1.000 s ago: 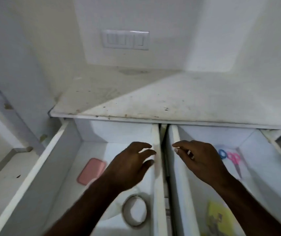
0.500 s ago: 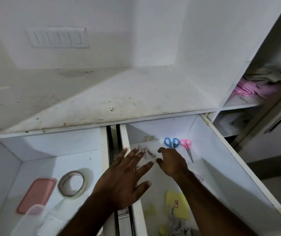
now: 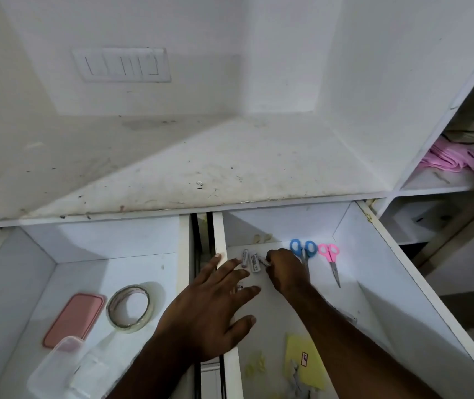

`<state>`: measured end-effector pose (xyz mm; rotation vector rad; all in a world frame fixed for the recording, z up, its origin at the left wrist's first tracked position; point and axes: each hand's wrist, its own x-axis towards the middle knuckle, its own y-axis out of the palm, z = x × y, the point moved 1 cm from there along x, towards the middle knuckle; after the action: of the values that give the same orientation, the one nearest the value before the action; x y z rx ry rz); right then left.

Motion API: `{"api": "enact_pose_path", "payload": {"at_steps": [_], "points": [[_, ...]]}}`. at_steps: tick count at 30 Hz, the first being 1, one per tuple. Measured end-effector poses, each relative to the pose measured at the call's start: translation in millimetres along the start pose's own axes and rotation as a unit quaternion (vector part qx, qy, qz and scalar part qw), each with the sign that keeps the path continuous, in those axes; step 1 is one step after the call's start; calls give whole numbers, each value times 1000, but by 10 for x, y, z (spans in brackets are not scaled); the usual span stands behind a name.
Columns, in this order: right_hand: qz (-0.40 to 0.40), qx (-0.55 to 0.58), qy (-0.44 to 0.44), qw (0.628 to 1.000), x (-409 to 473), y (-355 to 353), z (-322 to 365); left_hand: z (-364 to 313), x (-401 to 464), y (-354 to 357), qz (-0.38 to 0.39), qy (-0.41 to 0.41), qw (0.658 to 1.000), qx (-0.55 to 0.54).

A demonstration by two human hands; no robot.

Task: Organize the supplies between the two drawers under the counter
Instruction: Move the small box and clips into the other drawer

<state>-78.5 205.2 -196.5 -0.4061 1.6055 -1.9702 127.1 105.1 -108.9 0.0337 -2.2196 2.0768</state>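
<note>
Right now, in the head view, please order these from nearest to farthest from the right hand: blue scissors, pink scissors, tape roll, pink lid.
From the right hand:
1. Blue scissors, just beside it on the right, in the right drawer.
2. Pink scissors, further right in the same drawer.
3. Tape roll, in the left drawer.
4. Pink lid, left of the tape.

Tape roll (image 3: pixel 128 308) in left drawer (image 3: pixel 14 272), scissors (image 3: pixel 316 256) right.

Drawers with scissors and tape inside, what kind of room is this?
Probably a room in a home, at a built-in white cupboard unit. A switch panel sits on the wall above a bare counter, folded pink cloth lies on a side shelf, and the two open drawers hold household odds and ends.
</note>
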Motion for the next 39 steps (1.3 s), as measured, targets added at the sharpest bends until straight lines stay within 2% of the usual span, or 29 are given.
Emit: {"api": "enact_pose_path", "payload": {"at_steps": [2, 4, 7, 9, 11, 15, 21, 23, 24, 25, 27, 28, 29, 30, 33, 35, 39], "points": [[13, 63, 40, 997, 78, -10, -72, 0, 8, 12, -15, -2, 1000, -4], [44, 194, 84, 976, 152, -135, -106, -3, 13, 4, -25, -6, 999, -22], [146, 437, 102, 882, 101, -486, -61, 10, 27, -10, -46, -39, 991, -118], [241, 521, 26, 819, 14, -734, 11, 56, 62, -29, -100, -81, 971, -200], [309, 555, -41, 771, -48, -871, 79, 119, 125, -35, -155, -137, 946, -251], [355, 580, -94, 728, -81, -875, 195, 180, 298, -45, -208, -177, 919, -283], [399, 563, -111, 715, -109, -727, 224, 210, 296, -29, -203, -159, 930, -263], [397, 553, -100, 726, -94, -713, 222, 204, 288, -14, -203, -160, 932, -256], [377, 540, -83, 748, -71, -707, 219, 196, 290, -6, -202, -159, 933, -251], [332, 516, -62, 787, -31, -686, 212, 190, 290, 3, -200, -159, 935, -246], [177, 415, -26, 892, 107, -567, 158, 191, 301, 19, -199, -158, 937, -240], [88, 348, -29, 933, 191, -490, 132, 197, 302, 22, -199, -160, 937, -239], [30, 287, -46, 956, 265, -397, 109, 204, 307, 26, -201, -161, 936, -240], [10, 238, -65, 969, 318, -301, 109, 210, 310, 27, -202, -163, 936, -240], [50, 110, -92, 988, 414, -101, 190, 207, 312, 31, -196, -166, 938, -232], [62, 28, -123, 990, 442, -21, 247, 205, 309, 33, -193, -169, 939, -230], [42, -48, -163, 984, 469, 20, 276, 209, 305, 24, -193, -171, 937, -235]]}}
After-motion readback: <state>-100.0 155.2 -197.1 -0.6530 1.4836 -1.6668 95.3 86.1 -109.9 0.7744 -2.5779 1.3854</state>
